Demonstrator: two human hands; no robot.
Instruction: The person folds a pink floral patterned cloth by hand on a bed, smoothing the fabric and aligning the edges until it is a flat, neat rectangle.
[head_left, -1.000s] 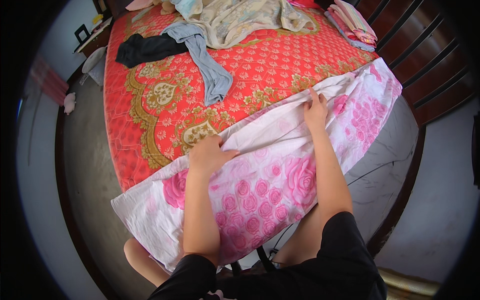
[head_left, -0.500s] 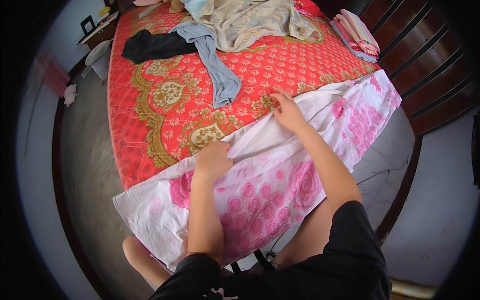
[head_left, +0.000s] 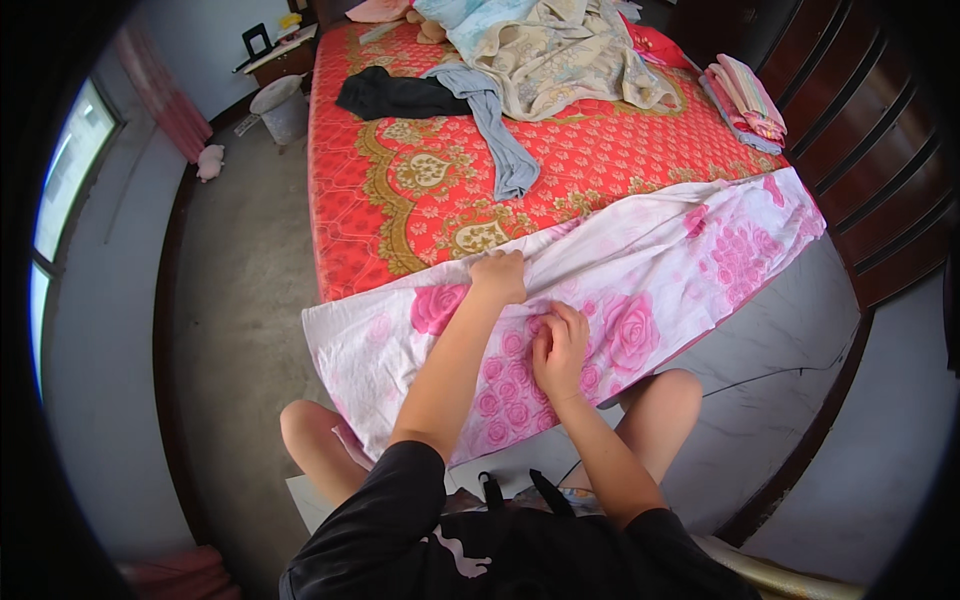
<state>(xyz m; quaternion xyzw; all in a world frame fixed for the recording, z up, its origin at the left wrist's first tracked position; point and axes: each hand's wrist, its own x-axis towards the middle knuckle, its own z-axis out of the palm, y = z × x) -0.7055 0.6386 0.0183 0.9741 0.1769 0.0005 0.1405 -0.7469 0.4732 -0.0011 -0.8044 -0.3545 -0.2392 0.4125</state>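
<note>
The left hand (head_left: 498,277) is gripping a fold of the flowered cloth (head_left: 628,325) — white with pink roses — which is lying along the near edge of the red bed (head_left: 590,150) and hanging over it. The right hand (head_left: 562,350) is resting on the cloth, fingers bent (whether they are pinching any fabric, I cannot tell). Farther up the bed, black clothing (head_left: 400,95) and a grey garment (head_left: 505,155) are lying together.

A bright window (head_left: 76,165) stands at the left edge, a pink curtain (head_left: 166,85) near it; grey floor (head_left: 240,240) left of the bed (head_left: 620,150), dark slatted panel (head_left: 890,160) at upper right.
</note>
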